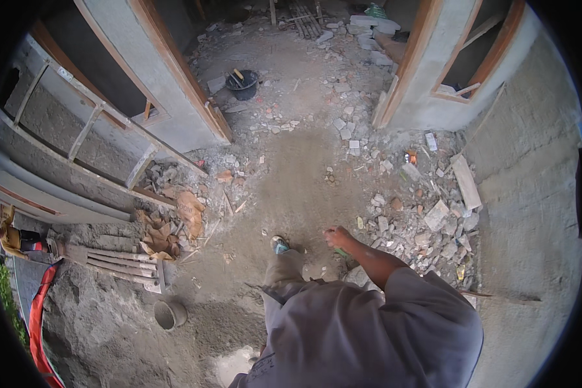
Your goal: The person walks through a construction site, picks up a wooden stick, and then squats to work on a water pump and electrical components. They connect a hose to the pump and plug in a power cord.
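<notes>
My right hand (336, 237) is in front of my body with its fingers curled in, and no object shows in it. The bare right forearm (372, 258) reaches out from a grey short sleeve. Below the hand lies the gritty floor (304, 187), with a damp darker strip running toward the doorway. My left foot, in a teal and white shoe (279, 244), is forward. A bit of green, partly hidden by the arm, shows just under the right wrist. My left hand is out of the picture.
Rubble (433, 226) and a plank (465, 181) line the right wall. A wooden ladder (84, 132) leans at left, near torn brown paper bags (158, 236). A black bucket (242, 85) stands beyond the doorway. A grey bucket (170, 315) and another person (13, 236) are at left.
</notes>
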The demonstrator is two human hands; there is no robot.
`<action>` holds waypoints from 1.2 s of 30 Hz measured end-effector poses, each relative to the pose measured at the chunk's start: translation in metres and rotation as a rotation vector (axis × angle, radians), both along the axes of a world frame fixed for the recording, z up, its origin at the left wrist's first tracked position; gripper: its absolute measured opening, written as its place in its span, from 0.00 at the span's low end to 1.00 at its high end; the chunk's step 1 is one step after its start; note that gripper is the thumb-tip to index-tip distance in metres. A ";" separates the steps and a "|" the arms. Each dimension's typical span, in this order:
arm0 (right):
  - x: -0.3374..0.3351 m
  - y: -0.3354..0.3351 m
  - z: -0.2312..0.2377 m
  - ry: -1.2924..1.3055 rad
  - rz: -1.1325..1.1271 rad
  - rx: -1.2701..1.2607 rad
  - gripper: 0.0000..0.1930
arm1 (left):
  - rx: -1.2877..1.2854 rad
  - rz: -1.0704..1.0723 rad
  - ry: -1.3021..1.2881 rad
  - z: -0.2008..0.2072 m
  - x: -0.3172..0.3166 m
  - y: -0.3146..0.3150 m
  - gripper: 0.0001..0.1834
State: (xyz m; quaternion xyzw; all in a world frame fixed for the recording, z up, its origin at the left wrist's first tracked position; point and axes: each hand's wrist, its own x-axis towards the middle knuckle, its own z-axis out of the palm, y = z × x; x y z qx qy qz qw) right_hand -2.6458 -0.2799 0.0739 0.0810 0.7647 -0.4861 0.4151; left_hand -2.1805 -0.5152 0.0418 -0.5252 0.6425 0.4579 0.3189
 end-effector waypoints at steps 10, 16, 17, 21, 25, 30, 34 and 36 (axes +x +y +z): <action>-0.098 0.037 -0.033 0.805 0.466 0.457 0.16 | -0.147 0.215 0.409 0.055 -0.393 -0.271 0.14; -0.155 -0.016 0.003 0.253 -0.076 0.375 0.18 | -0.130 0.186 0.582 0.083 -0.599 -0.343 0.14; -0.159 -0.013 -0.008 0.197 -0.051 0.397 0.20 | -0.100 0.170 0.649 0.081 -0.626 -0.327 0.13; -0.168 0.046 -0.082 0.290 0.205 0.530 0.17 | -0.002 -0.305 0.749 0.078 -0.729 -0.235 0.13; -0.248 -0.006 -0.018 0.074 -0.090 0.400 0.22 | 0.100 -0.403 0.368 0.057 -0.700 -0.236 0.15; -0.381 0.004 0.044 0.212 -0.107 0.372 0.21 | 0.292 -0.134 0.125 0.078 -0.732 -0.227 0.12; -0.489 -0.027 0.081 0.346 -0.087 0.295 0.21 | 0.177 0.014 0.174 0.091 -0.762 -0.250 0.11; -0.525 -0.028 0.066 0.333 -0.332 -0.018 0.18 | 0.186 -0.019 0.207 0.095 -0.802 -0.255 0.10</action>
